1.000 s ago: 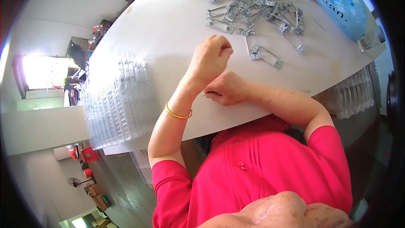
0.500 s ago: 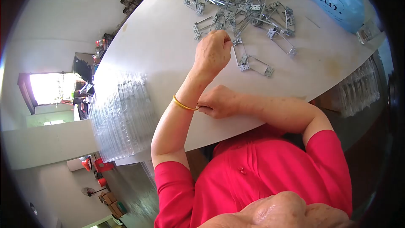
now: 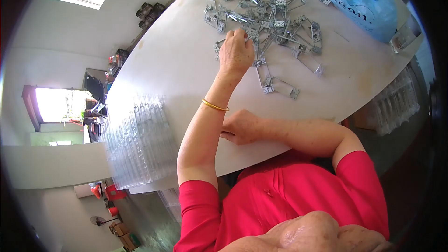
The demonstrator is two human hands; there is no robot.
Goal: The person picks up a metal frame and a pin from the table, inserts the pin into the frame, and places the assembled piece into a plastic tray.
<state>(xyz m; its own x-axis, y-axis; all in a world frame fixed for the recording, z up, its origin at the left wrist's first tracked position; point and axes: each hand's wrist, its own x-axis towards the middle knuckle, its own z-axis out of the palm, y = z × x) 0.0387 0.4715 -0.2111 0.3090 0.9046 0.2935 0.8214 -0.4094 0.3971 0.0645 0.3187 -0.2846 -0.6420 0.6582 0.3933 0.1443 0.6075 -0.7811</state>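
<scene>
My left hand (image 3: 236, 55), with a gold bangle (image 3: 215, 105) on its forearm, is at the near edge of a pile of small grey metal bracket frames (image 3: 280, 11). Its fingers are bent down among the frames; their tips, and whatever they pinch, are hidden. Closer to my body, my right hand (image 3: 243, 127) is closed above the table's near side. Its fingertips are partly behind my left forearm, so any item in them does not show. A linked pair of bracket frames (image 3: 268, 84) lies apart from the pile, just right of my left hand.
Stacked clear plastic trays (image 3: 140, 142) stand on the left of the white table (image 3: 177, 56). A blue plastic bag (image 3: 364, 7) and a clear glass (image 3: 403, 37) are at the far right. A thin rod (image 3: 342, 36) lies near the bag. Wrapped trays (image 3: 396, 98) sit beyond the right edge.
My left hand has moved forward to the bracket pile, its fingers now reaching down there. The right hand stays near my body. The whole view has shifted slightly.
</scene>
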